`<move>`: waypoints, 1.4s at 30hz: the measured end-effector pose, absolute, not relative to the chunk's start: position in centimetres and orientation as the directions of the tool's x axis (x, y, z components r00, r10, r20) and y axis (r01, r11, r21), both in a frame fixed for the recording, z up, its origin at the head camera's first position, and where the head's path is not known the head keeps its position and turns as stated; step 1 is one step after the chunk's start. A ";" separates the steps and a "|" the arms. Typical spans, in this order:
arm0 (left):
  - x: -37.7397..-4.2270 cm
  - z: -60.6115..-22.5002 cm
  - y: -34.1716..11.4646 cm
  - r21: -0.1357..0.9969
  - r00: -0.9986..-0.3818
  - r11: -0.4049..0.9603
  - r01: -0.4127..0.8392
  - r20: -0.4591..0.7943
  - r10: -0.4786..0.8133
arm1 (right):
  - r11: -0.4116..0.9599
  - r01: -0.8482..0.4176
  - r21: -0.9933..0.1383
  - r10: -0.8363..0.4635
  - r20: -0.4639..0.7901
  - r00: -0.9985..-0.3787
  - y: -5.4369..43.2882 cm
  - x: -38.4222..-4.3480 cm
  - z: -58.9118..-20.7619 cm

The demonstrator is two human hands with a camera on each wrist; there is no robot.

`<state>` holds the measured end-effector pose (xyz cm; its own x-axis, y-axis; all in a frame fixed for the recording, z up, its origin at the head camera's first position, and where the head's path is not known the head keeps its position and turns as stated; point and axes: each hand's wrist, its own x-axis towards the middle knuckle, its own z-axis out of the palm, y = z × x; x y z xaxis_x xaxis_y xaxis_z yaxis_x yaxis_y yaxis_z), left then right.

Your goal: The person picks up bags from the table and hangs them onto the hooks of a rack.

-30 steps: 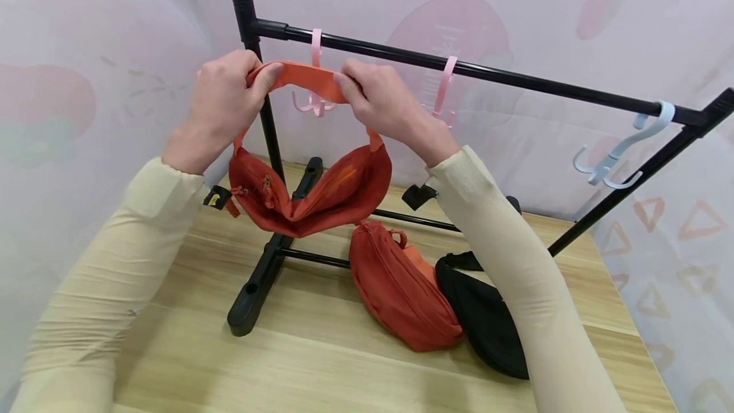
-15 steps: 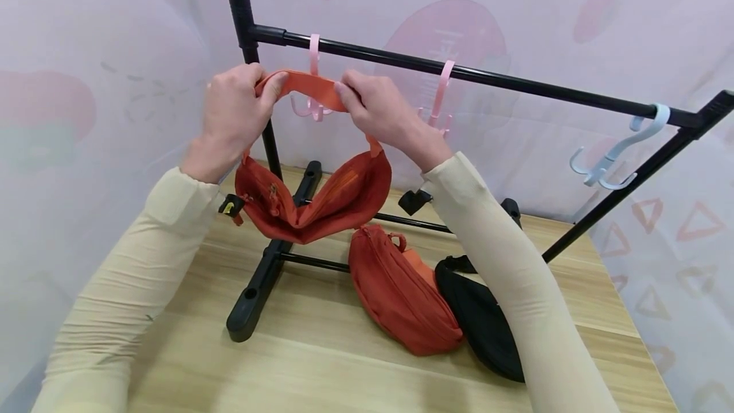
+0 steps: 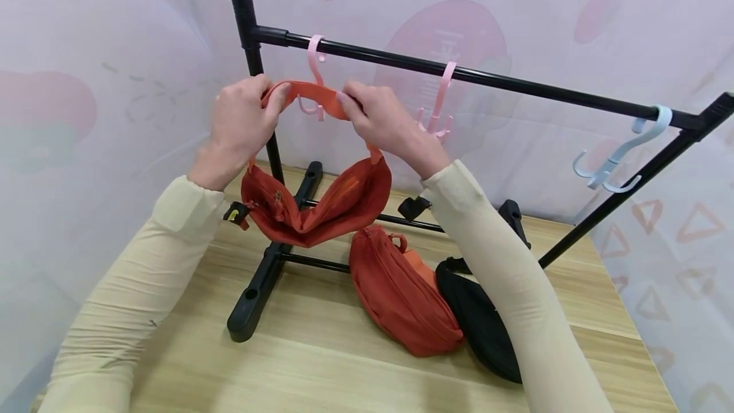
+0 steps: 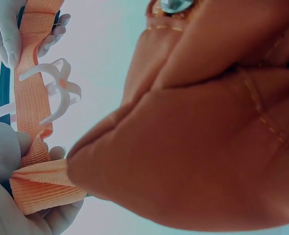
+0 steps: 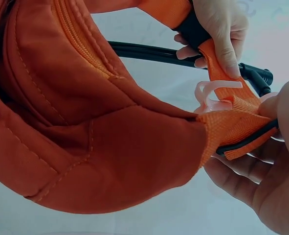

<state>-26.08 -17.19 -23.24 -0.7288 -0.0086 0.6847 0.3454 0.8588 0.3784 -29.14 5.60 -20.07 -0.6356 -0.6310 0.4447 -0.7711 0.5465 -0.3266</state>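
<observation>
Pinching an orange strap (image 3: 328, 97) between thumb and fingers of the left hand (image 3: 239, 121), likewise with the right hand (image 3: 383, 116). Suspending the held bag (image 3: 306, 233) below and between both, long axis sideways, bent into a V, ends pointing up. Stretching the strap before the pink hook (image 3: 313, 59) between the hands. Below the right hand, on the desk (image 3: 287, 362), another red bag (image 3: 401, 298) against a black bag (image 3: 478, 324).
</observation>
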 end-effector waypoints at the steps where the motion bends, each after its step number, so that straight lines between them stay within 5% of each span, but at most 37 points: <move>1: -26.1 -23.3 -17.1 0.381 -0.733 0.858 0.344 0.681 -0.009 | 0.547 -0.770 -0.328 -0.631 0.444 -0.636 5.7 -29.1 -20.2; 24: -26.2 -25.0 -16.8 0.424 -0.773 0.825 0.375 0.635 0.025 | 0.514 -0.801 -0.306 -0.648 0.473 -0.597 6.2 -28.9 -21.5; 42: -25.5 -25.9 -16.9 0.454 -0.798 0.810 0.370 0.603 0.027 | 0.522 -0.780 -0.346 -0.636 0.452 -0.626 6.3 -28.4 -22.1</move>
